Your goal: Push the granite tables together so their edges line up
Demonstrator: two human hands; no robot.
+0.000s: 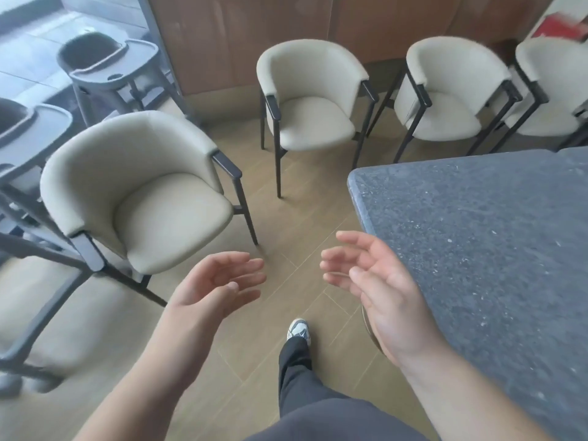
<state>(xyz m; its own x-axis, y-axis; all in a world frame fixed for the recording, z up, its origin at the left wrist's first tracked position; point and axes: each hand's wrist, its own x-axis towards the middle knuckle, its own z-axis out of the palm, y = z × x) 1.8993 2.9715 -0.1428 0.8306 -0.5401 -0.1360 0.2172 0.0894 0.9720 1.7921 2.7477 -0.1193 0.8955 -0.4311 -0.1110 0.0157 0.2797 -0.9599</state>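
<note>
The granite table (496, 249) is seen at the right, its rounded corner near the right hand (378, 288); a 2nd top is probably just behind it at the far right, seam hardly visible. It is judged heavy, stiff, w/ smooth top, so it should be taken at the edge, pushed low. Both hands, incl. the left hand (216, 284), are held over the floor, palms inward, fingers relaxed, nothing gripped.

table (496, 249) right | chairs (140, 192) left, behind | hands (299, 288) between
</note>
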